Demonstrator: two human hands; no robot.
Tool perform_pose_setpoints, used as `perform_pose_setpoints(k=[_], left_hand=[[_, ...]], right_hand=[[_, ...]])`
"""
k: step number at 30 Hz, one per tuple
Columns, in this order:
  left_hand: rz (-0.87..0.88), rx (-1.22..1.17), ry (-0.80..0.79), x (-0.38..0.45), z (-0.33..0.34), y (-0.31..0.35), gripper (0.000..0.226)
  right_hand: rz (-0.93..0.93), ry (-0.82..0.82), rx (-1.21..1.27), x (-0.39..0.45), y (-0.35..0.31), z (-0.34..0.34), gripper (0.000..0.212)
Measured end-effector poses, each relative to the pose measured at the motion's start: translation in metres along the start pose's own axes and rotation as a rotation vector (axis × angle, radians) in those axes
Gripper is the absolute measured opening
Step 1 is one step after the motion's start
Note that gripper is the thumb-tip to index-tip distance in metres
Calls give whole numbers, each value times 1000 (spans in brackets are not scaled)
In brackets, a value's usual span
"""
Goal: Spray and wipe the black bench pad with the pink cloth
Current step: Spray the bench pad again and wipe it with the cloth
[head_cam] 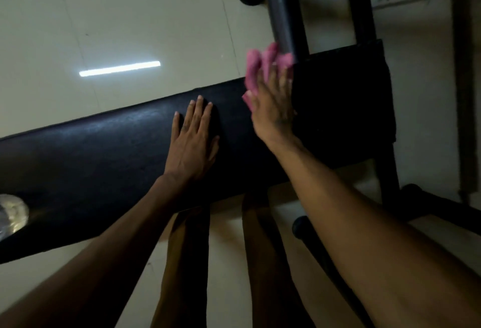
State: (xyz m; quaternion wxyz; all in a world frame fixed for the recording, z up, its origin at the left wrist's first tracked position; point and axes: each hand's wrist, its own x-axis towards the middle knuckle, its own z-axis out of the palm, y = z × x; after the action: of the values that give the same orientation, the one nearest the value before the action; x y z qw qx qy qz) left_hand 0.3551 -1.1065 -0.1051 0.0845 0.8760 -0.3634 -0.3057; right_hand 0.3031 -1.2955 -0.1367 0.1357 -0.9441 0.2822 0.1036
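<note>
I had my left hand (191, 143) spread flat on the black bench pad (104, 150) to brace, while my right hand (272, 104) clutched the pink cloth (256, 67) at the surface's far end, blurred mid-wipe

Pale floor (130, 15), light streak (119, 68); black metal frame (361, 2).

Dim room, pale tiled floor (156, 15) reflecting a bright light strip (119, 68), black metal frame (364, 2) beyond
</note>
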Motion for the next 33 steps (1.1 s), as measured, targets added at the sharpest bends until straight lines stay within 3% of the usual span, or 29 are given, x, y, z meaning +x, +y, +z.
perform_pose_setpoints(k=[4, 6, 10, 13, 22, 26, 29, 33], left_hand=[[-70, -24, 4, 7, 7, 19, 69], [-95, -18, 18, 7, 8, 22, 70], [-76, 17, 6, 4, 8, 21, 72], [-68, 8, 0, 3, 6, 22, 72], [-114, -9, 15, 17, 3, 54, 68], [-139, -20, 26, 16, 7, 62, 71], [-168, -60, 47, 17, 9, 68, 72], [-177, -77, 54, 18, 10, 69, 72]], right_hand=[[-418, -155, -122, -21, 20, 11, 84], [-479, -131, -174, -15, 49, 2, 82], [-137, 25, -95, 11, 97, -26, 83], [132, 48, 0, 24, 125, -41, 76], [310, 124, 123, 25, 188, -66, 78], [478, 101, 257, -10, 217, -67, 80], [588, 144, 372, -49, 217, -56, 77], [594, 260, 426, -85, 205, -40, 75]])
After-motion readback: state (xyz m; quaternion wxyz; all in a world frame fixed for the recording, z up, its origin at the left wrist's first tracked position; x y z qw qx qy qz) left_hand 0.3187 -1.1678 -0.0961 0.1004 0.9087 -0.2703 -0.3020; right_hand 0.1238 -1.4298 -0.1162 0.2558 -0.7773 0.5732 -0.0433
